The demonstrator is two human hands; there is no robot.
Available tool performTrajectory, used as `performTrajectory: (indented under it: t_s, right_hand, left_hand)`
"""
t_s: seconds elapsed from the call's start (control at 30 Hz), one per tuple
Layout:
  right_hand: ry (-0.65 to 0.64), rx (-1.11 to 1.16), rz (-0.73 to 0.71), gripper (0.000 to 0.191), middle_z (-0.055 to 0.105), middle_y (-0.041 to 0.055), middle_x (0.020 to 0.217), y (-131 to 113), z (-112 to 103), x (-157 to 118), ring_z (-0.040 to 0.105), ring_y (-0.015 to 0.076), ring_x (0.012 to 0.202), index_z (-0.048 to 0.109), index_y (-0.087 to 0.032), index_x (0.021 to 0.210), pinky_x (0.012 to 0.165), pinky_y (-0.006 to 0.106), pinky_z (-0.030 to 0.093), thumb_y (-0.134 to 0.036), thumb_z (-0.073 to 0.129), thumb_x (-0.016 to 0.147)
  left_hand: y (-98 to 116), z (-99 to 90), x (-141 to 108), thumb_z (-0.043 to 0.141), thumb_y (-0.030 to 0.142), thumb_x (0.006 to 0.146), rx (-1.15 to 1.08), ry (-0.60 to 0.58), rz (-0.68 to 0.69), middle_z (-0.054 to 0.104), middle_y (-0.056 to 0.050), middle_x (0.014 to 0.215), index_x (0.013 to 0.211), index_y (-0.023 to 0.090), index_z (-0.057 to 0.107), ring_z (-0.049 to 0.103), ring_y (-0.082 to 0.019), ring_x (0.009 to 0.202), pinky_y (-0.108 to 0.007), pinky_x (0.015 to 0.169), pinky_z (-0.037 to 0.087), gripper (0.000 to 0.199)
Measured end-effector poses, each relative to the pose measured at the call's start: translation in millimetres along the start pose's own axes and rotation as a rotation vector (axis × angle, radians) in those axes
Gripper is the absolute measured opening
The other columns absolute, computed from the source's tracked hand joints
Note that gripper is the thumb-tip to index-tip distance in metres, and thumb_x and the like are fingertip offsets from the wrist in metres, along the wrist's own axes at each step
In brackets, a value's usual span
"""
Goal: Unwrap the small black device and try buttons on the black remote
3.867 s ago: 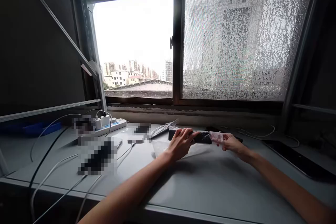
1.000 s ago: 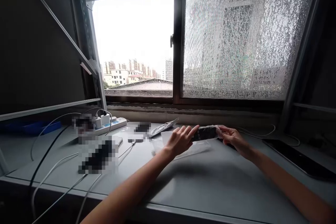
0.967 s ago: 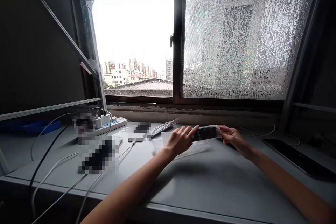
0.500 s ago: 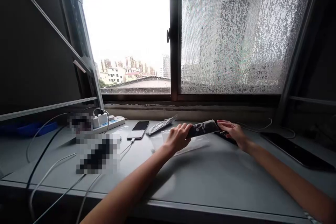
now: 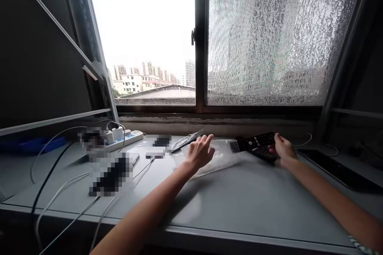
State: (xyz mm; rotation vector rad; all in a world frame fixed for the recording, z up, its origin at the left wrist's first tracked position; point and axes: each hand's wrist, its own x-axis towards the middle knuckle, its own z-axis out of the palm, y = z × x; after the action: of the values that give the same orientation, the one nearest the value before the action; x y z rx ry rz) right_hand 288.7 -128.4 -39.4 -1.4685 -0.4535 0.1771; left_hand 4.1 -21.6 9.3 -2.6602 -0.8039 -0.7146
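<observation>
Right of centre, the right hand (image 5: 283, 149) pinches a black remote (image 5: 257, 140). Mid-frame, the left hand (image 5: 199, 153), fingers spread, appears beside a plastic bag (image 5: 220, 158).

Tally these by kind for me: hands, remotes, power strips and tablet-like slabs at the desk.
Hands: 2 (left hand, right hand)
Remotes: 2 (upper remote, lower remote, overlapping in view)
Power strips: 1 (white power strip)
Tablet-like slabs: 1 (black slab)
Total: 6
</observation>
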Motion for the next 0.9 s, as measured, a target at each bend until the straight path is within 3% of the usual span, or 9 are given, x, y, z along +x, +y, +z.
performTrajectory:
  t_s: [0.2, 0.33, 0.6, 0.8, 0.9]
  right_hand:
    - [0.070, 0.003, -0.020, 0.047, 0.054, 0.0065, 0.072, 3, -4, 8, 0.061, 0.0223, 0.064, 0.049, -0.025, 0.109, 0.057, 0.036, 0.053, -0.059, 0.037, 0.079]
    - [0.036, 0.014, -0.030, 0.048, 0.050, 0.0043, 0.069, 5, -2, 8, 0.063, 0.0232, 0.065, 0.047, -0.024, 0.111, 0.061, 0.038, 0.055, -0.059, 0.040, 0.079]
    - [-0.063, 0.015, -0.061, 0.043, 0.055, 0.0058, 0.080, 3, 5, 0, 0.064, 0.0226, 0.066, 0.052, -0.027, 0.103, 0.058, 0.037, 0.056, -0.059, 0.048, 0.075]
    - [-0.088, 0.138, -0.013, 0.031, 0.059, 0.0061, 0.092, -12, 6, -9, 0.063, 0.0194, 0.066, 0.056, -0.027, 0.095, 0.054, 0.032, 0.055, -0.048, 0.058, 0.071]
    - [-0.091, 0.118, -0.020, 0.026, 0.060, 0.0056, 0.087, -16, 7, -15, 0.062, 0.0180, 0.062, 0.057, -0.026, 0.090, 0.051, 0.031, 0.054, -0.040, 0.061, 0.069]
  left_hand:
    - [-9, -1.9, 3, 0.037, 0.024, 0.086, -0.084, 0.119, -0.169, 0.058, -0.007, 0.108, 0.125, 0.015, 0.041, 0.053, -0.021, 0.097, -0.030, 0.072, 0.046, 0.040]
    - [-10, 0.3, 3, 0.037, 0.020, 0.083, -0.094, 0.157, -0.159, 0.058, -0.007, 0.104, 0.121, 0.015, 0.046, 0.053, -0.020, 0.095, -0.030, 0.076, 0.046, 0.039]
    - [-6, 5.3, 0, 0.049, 0.016, 0.069, -0.069, 0.083, -0.016, 0.057, -0.007, 0.106, 0.122, 0.020, 0.049, 0.052, -0.022, 0.097, -0.040, 0.092, 0.037, 0.053]
    - [-2, 5.8, -4, 0.050, 0.032, 0.076, -0.121, -0.077, 0.023, 0.063, -0.005, 0.090, 0.095, 0.020, 0.066, 0.060, -0.020, 0.080, -0.032, 0.075, 0.046, 0.028]
    - [-2, 6.4, -5, 0.049, 0.036, 0.079, -0.129, -0.180, 0.122, 0.063, -0.004, 0.085, 0.083, 0.019, 0.067, 0.060, -0.018, 0.076, -0.028, 0.072, 0.046, 0.025]
